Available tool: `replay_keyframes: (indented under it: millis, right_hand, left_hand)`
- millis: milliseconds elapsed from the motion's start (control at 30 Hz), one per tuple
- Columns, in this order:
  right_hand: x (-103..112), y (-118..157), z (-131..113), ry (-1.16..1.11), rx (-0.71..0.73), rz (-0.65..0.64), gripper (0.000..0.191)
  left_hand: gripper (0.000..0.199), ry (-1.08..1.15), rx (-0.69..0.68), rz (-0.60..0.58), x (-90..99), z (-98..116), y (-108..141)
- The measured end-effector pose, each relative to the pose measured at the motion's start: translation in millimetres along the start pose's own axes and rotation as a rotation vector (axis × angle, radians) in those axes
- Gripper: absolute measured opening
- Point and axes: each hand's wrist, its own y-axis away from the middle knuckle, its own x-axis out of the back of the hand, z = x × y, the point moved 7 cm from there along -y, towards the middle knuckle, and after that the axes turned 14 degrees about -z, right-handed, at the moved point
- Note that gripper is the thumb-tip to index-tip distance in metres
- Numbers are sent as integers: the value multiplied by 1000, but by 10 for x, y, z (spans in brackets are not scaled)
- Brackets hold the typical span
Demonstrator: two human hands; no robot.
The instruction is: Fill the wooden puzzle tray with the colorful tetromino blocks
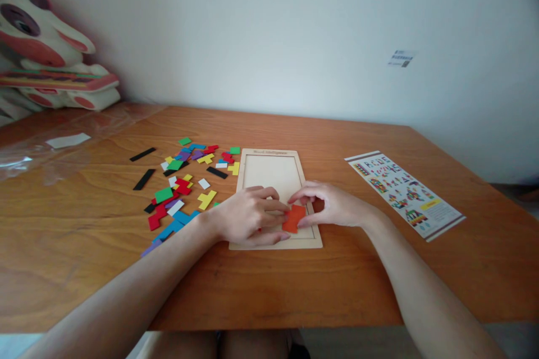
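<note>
Flat orange puzzle pieces [295, 219] lie at the lower right of a pale wooden tray [275, 245] with a raised frame, seen in the head view. My right hand [337, 203] grips them from the right, thumb at the near side and index finger at the far side. From the left, my left hand [255, 216] reaches over the tray with curled fingers, its fingertips against the orange pieces' left edge. A bit of red-orange shows beneath my left hand, mostly hidden. The upper part of the tray's pale floor is visible.
Several coloured puzzle pieces [164, 195] are scattered left of the tray. A printed pattern sheet [406, 193] lies on the wooden table [357, 275] at the right. Clear plastic wrapping [50, 151] and a cow-shaped toy keyboard [59, 81] are at the far left, near the wall.
</note>
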Motion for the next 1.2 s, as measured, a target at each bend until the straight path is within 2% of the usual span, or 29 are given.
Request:
replay_keyframes:
  millis: [233,400,667,933,1200]
  right_hand:
    - [17,-49,-46,168,-15,129,41]
    - [-7,-88,-68,125,-10,177,37]
    - [20,-5,0,-6,-34,61,45]
    - [79,47,44,-16,31,47,32]
    - [57,36,-23,51,29,23,39]
  left_hand:
    - [39,-51,172,-12,-40,-111,20]
    - [37,27,248,20,-93,-173,32]
    - [35,79,268,47,-101,-203,45]
    - [21,110,208,31,-27,-126,29]
    - [26,95,260,73,-95,-192,32]
